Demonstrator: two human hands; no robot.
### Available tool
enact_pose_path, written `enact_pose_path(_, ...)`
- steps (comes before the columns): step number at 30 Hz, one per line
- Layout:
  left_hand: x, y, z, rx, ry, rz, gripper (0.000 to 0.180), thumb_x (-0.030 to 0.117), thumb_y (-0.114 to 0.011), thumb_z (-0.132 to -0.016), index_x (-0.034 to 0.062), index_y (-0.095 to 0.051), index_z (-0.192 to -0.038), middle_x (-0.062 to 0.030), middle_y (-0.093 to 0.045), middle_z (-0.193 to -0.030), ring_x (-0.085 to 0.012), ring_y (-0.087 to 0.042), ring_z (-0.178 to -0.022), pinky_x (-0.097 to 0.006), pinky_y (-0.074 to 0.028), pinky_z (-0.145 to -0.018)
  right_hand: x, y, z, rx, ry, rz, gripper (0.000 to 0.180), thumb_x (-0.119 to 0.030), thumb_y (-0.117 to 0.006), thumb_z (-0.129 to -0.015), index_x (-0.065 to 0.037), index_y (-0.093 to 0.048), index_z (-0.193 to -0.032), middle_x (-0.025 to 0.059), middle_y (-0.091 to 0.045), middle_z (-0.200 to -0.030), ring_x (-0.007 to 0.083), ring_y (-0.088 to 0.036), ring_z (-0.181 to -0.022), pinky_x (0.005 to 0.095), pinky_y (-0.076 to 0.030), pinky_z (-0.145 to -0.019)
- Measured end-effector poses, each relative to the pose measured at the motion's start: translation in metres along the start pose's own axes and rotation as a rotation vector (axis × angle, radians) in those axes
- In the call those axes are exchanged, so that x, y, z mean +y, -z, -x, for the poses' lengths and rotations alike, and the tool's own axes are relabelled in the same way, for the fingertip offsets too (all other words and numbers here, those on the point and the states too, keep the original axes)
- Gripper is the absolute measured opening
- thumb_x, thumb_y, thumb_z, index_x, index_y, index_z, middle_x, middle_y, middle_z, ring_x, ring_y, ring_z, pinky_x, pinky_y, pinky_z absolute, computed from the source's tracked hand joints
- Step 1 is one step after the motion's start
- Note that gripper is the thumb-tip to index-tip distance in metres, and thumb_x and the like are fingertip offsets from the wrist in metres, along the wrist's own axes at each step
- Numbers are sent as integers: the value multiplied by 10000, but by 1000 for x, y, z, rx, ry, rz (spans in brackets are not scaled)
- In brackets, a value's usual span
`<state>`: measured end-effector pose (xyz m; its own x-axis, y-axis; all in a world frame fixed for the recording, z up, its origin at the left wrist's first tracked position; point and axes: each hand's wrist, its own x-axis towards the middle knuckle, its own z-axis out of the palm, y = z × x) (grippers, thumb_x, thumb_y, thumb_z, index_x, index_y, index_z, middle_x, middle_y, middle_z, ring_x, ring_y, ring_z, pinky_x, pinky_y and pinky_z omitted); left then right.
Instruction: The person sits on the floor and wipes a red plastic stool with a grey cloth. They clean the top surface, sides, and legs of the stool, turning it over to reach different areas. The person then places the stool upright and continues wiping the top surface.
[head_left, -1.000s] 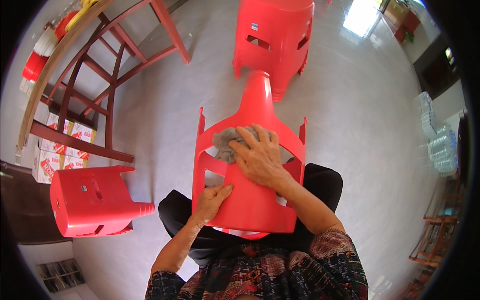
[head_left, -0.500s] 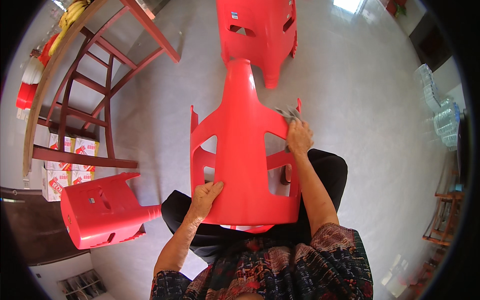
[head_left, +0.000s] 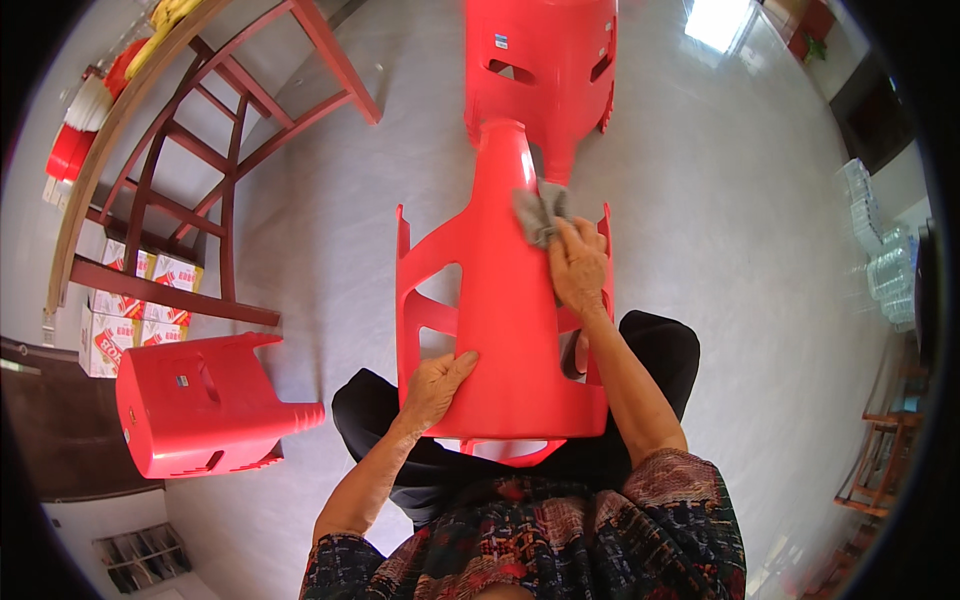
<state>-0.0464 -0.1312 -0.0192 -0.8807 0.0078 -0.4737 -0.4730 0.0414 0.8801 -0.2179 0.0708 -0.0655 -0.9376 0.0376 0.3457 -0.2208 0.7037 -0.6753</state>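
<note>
Grey floor (head_left: 330,250) is lying under everything. Right hand (head_left: 577,268) is pressing a grey cloth (head_left: 541,213), its fingers together, against the red stool (head_left: 500,330) lying across the lap; left hand (head_left: 433,385), fingers together, is steadying the stool's lower edge, partly hiding it.

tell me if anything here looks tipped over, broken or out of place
One thing: a red plastic stool lies tipped on its side on the floor at the person's left. The red stool on the lap, steadied by the left hand and wiped with a grey cloth under the right hand, shows no damage.
</note>
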Motion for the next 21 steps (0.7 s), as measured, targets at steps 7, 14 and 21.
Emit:
enact_pose_path(7,-26,11,4,24,11,-179,454,449,-574,-941,23,-703,-851,1,-638,-655,-43,-557,-616,-239,-451,-561,-109,46,38,-554,923,136,211,-155,-618,-759,-120,-700,-950,41,-580,-1121,242,-521,-997,389,-420,-783)
enact_pose_path(14,-31,6,3,88,-44,-101,491,488,-584,-919,19,-693,-824,-38,-610,-609,-81,-554,-572,-265,-438,-545,-113,-29,-37,-649,879,303,100,-217,-629,-748,-179,-703,-803,-21,-623,-1006,212,-522,-932,387,-401,-722)
enact_pose_path(21,-25,12,4,83,-32,-51,452,438,-601,-925,4,-695,-835,-16,-620,-623,-57,-554,-591,-247,-438,-552,-66,-65,-87,-219,457,341,274,-325,-568,-868,-225,-649,-1110,30,-570,-1152,288,-508,-1047,476,-424,-830)
